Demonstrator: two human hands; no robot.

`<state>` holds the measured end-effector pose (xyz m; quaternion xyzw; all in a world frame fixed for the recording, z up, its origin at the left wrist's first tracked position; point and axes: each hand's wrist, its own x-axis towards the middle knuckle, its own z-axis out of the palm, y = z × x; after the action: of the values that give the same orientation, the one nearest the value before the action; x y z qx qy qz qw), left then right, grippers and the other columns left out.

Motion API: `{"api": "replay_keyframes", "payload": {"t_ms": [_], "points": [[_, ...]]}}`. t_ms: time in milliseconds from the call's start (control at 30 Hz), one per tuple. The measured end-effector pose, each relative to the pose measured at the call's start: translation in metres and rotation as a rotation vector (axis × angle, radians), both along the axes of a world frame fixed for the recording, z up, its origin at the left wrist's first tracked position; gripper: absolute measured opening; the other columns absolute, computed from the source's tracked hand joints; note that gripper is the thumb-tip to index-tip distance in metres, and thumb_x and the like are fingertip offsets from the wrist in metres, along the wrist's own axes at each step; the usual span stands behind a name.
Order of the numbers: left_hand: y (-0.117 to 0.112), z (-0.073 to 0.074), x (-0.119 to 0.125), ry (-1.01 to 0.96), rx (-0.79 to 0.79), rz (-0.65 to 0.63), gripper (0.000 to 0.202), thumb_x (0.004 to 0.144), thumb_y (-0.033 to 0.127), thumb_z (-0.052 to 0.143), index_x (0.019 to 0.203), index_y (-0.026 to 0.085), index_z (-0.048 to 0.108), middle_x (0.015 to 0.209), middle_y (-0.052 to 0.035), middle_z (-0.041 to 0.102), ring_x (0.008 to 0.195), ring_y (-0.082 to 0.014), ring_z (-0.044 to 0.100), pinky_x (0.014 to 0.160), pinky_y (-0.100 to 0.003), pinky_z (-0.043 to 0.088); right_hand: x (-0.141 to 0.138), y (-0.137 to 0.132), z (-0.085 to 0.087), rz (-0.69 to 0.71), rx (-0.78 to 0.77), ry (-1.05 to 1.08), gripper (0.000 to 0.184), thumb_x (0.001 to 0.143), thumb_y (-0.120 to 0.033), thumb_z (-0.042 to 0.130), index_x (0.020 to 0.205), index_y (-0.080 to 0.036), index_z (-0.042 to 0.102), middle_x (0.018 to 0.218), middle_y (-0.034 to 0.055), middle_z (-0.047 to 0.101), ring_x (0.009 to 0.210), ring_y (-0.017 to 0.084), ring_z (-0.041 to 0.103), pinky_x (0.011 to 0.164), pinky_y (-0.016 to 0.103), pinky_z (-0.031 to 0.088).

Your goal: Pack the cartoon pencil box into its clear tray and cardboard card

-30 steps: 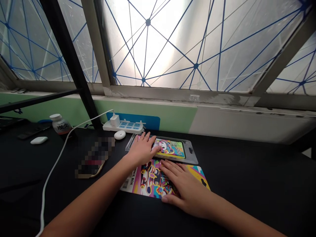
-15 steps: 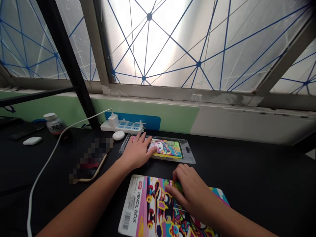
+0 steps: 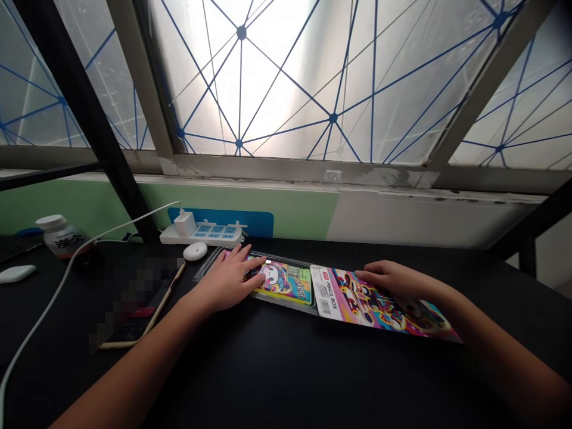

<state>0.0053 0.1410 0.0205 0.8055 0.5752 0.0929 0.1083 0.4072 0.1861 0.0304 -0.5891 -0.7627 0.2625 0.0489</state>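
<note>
My left hand (image 3: 229,280) lies with spread fingers on a clear plastic package (image 3: 308,308). Inside it sits a colourful pencil box (image 3: 290,282) with a cartoon face; its left part is under my fingers. To the right, my right hand (image 3: 393,279) is closed on the far edge of a bright printed card (image 3: 348,304) marked "PENCIL BOX", thumb on top. Fingers beyond that edge are partly hidden. The card's left end overlaps the right end of the package.
Behind the package are a white power strip (image 3: 214,231) with a plugged-in charger (image 3: 185,223) and a round white case (image 3: 195,251). A phone (image 3: 147,316), partly blurred, lies left of my forearm. A white cable (image 3: 58,304) and a bottle (image 3: 65,238) are farther left.
My right hand has carried the card away from the near side, to the far right beside the package. My left hand stays on the package. The view has turned slightly right.
</note>
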Motion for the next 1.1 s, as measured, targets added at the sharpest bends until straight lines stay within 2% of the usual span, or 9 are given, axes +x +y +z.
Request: {"api": "replay_keyframes", "payload": {"t_ms": [67,200,333,633,933,1100], "points": [[-0.001,0.0,0.002,0.011,0.013,-0.001,0.057,0.097,0.061,0.04,0.148,0.035,0.049,0.163,-0.0136,0.028,0.151,-0.0368,0.021,0.117,-0.06,0.018,-0.001,0.0,-0.004,-0.016,0.042,0.021,0.054,0.083,-0.075,0.051,0.074,-0.023,0.064,0.069,0.0014,0.066,0.064,0.021,0.06,0.056,0.03,0.042],[-0.002,-0.001,0.003,0.025,0.036,-0.005,0.058,0.098,0.061,0.038,0.148,0.033,0.049,0.163,-0.0147,0.028,0.151,-0.0375,0.02,0.116,-0.06,0.018,-0.034,-0.012,-0.01,-0.036,0.139,0.074,0.049,0.09,-0.068,0.046,0.094,-0.024,0.067,0.095,0.0053,0.073,0.085,0.024,0.066,0.07,0.031,0.047],[-0.002,-0.003,0.002,0.029,0.044,-0.007,0.058,0.098,0.061,0.036,0.149,0.034,0.048,0.164,-0.0127,0.027,0.152,-0.0369,0.016,0.117,-0.06,0.017,-0.057,-0.021,-0.014,-0.043,0.168,0.093,0.047,0.089,-0.066,0.049,0.091,-0.023,0.068,0.092,0.0055,0.075,0.081,0.024,0.066,0.068,0.032,0.047],[-0.001,-0.002,0.003,0.051,0.007,-0.024,0.06,0.098,0.064,0.033,0.151,0.037,0.042,0.166,-0.0119,0.021,0.153,-0.0357,0.014,0.117,-0.06,0.016,-0.039,-0.014,0.0,-0.096,0.199,0.076,0.04,0.081,-0.063,0.062,0.088,-0.024,0.07,0.083,0.0028,0.074,0.073,0.022,0.064,0.061,0.031,0.044],[0.001,-0.005,-0.001,0.009,0.006,-0.036,0.06,0.098,0.064,0.035,0.15,0.036,0.044,0.165,-0.0109,0.024,0.152,-0.0376,0.015,0.117,-0.062,0.015,-0.029,-0.014,0.009,-0.099,0.21,0.073,0.041,0.079,-0.063,0.065,0.088,-0.024,0.072,0.085,0.0021,0.074,0.079,0.023,0.066,0.064,0.03,0.045],[-0.003,-0.008,0.004,-0.031,0.04,-0.016,0.059,0.098,0.061,0.038,0.149,0.034,0.046,0.164,-0.011,0.028,0.152,-0.0394,0.016,0.117,-0.063,0.014,-0.038,-0.017,0.006,-0.124,0.209,0.085,0.045,0.081,-0.066,0.061,0.088,-0.023,0.071,0.084,0.0043,0.074,0.075,0.023,0.066,0.061,0.031,0.045]]}}
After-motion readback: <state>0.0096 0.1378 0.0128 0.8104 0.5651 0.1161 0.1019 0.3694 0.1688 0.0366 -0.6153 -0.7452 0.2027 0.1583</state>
